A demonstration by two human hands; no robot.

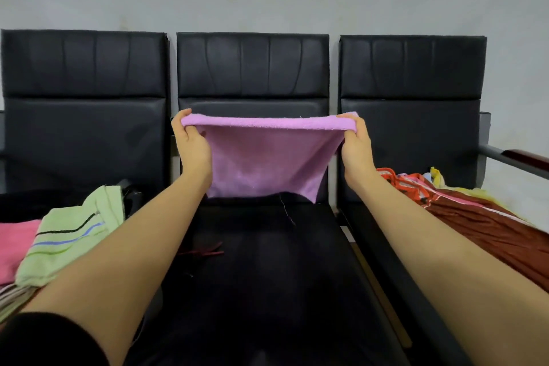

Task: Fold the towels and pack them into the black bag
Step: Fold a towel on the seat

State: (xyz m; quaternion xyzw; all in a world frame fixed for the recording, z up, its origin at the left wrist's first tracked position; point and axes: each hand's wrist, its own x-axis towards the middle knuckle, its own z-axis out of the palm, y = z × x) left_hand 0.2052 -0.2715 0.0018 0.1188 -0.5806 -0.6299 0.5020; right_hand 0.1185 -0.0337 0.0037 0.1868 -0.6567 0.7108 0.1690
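A purple towel (261, 157) hangs in the air over the middle black seat (267, 261), stretched flat along its top edge. My left hand (191, 142) pinches its top left corner and my right hand (355, 145) pinches its top right corner. The towel's lower edge hangs just above the seat at the backrest. On the left seat lie a light green striped towel (71, 232) and a pink towel (15, 246). Behind them sits a dark mass (35, 202) that may be the black bag; I cannot tell for sure.
Three black chairs stand in a row against a grey wall. A heap of brown, red and yellow cloth (481, 217) lies on the right seat. A metal armrest (517, 159) juts out at the far right. Thin dark red threads (208, 251) lie on the middle seat.
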